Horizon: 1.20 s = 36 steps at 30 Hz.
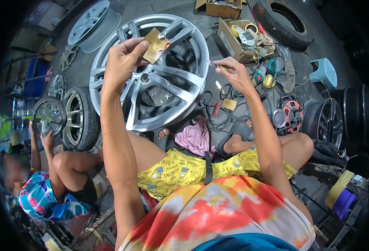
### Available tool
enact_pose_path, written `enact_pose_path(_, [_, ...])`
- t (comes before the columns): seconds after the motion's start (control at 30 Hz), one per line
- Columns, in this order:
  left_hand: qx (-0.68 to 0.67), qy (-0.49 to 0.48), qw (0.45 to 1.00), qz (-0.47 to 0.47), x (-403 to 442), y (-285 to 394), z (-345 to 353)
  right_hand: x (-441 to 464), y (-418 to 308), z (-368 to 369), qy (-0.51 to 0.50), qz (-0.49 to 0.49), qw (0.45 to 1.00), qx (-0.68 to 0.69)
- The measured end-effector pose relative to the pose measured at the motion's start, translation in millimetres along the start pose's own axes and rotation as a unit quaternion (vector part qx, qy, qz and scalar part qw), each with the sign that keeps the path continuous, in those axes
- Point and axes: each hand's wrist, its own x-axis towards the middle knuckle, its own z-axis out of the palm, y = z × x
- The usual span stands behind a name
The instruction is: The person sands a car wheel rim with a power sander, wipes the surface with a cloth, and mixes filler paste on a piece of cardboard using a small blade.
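My left hand (124,62) pinches a creased tan piece of sandpaper (155,47) between thumb and fingers. The sheet has a torn, reddish edge and is held above a silver alloy wheel (174,90), which lies face up in front of me. Off the wheel's right side, my right hand (236,74) is closed on a small, thin thing with a tan part showing. Its kind is too small to make out. Another tan sandpaper square (230,104) lies on the floor below that hand, beside a red-handled object (216,109).
A pink cloth (194,139) lies between my feet. Boxed tapes and parts (245,39), power tools (272,69) and cables are at the right, with a blue stool (324,72) beyond. On the left another person (46,192) handles a dark wheel (49,116) near a tyre (90,119).
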Motion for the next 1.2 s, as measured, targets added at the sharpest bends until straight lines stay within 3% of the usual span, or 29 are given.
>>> enact_pose_path(0.17, [0.004,0.001,1.000,-0.004,0,-1,4,0,14,13,0.054,0.032,0.983,0.175])
enact_pose_path(0.3, [0.010,-0.002,1.000,-0.012,2,-1,3,10,18,24,0.053,0.064,0.981,0.175])
enact_pose_path(0.5, [0.002,0.002,1.000,-0.013,2,-4,4,-4,30,9,0.028,0.005,0.989,0.147])
enact_pose_path(0.57, [0.001,0.002,1.000,-0.006,1,-4,3,-3,31,8,0.022,0.037,0.974,0.225])
enact_pose_path(0.63, [0.004,0.001,1.000,-0.006,2,-4,4,2,33,6,0.024,0.126,0.909,0.397])
enact_pose_path(0.67, [0.005,0.000,1.000,-0.005,2,-3,4,6,35,11,0.014,0.124,0.882,0.455])
enact_pose_path(0.77, [0.017,0.003,1.000,-0.012,2,-2,3,15,47,26,-0.041,0.170,0.857,0.484])
enact_pose_path(0.9, [0.015,0.007,1.000,-0.006,1,-3,1,5,55,36,-0.023,0.200,0.836,0.510])
enact_pose_path(0.97, [0.015,0.006,1.000,-0.004,0,-3,2,-3,57,34,-0.011,0.221,0.849,0.479])
enact_pose_path(1.07, [0.020,0.016,1.000,-0.005,-1,-1,2,-7,57,31,0.047,0.176,0.865,0.467])
enact_pose_path(1.17, [0.025,0.016,1.000,-0.004,-2,0,3,-2,43,19,0.078,0.092,0.906,0.405])
enact_pose_path(1.2, [0.031,0.015,0.999,-0.005,-2,0,2,0,29,15,0.093,0.073,0.942,0.315])
